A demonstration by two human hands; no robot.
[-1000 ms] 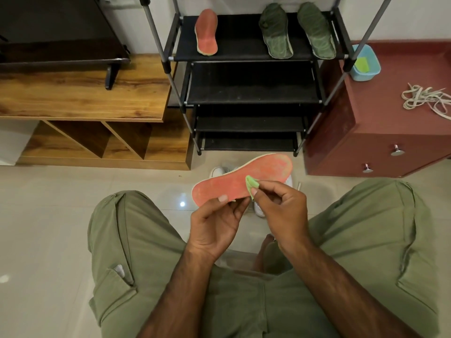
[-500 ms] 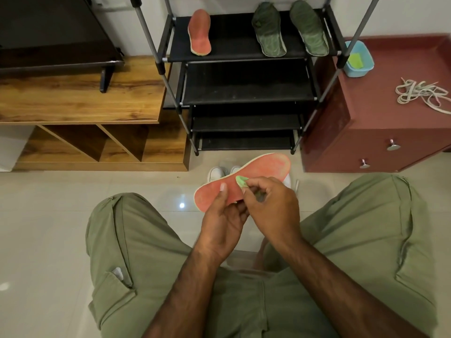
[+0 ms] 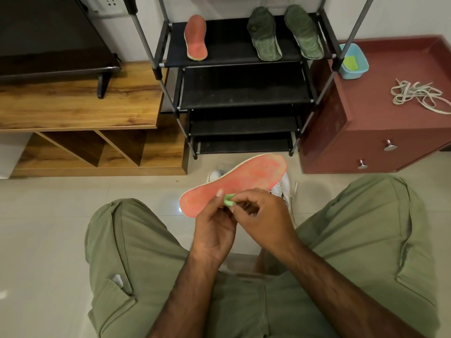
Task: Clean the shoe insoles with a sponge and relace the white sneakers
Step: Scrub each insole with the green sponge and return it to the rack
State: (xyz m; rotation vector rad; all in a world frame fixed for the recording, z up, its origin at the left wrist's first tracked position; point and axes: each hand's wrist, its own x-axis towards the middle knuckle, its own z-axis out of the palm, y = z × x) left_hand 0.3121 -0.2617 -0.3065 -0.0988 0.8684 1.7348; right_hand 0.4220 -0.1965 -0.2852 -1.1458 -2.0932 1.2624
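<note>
- The left hand grasps the orange insole at its near edge. The thumb lies flat on the upper face and the curled fingers are tucked beneath.
- The right hand pinches a green sponge between curled fingertips and thumb. It presses the sponge on the insole's near edge, just beside the left thumb.
- The insole is held over the floor at the centre of the view. It slants with its rounded heel toward 8 o'clock and its broad toe toward 2 o'clock. Its face is matte, mottled and faded, with a pale rim.
- The sponge is small, soft-looking and squashed. Most of it is hidden by the fingers.
- The white sneakers stand on the glossy tiles under the insole and are largely covered by it.
- At 12 o'clock, the black shoe rack carries a second orange insole and two textured green insoles on its top fabric shelf.
- At 2 o'clock, a red-brown cabinet with metal knobs bears a tangled heap of pale flat laces. A small blue plastic tub also sits on it.
- At 10 o'clock there is a wood-grain unit with a dark screen on it.
- Olive cloth trousers fill the view toward 6 o'clock.
</note>
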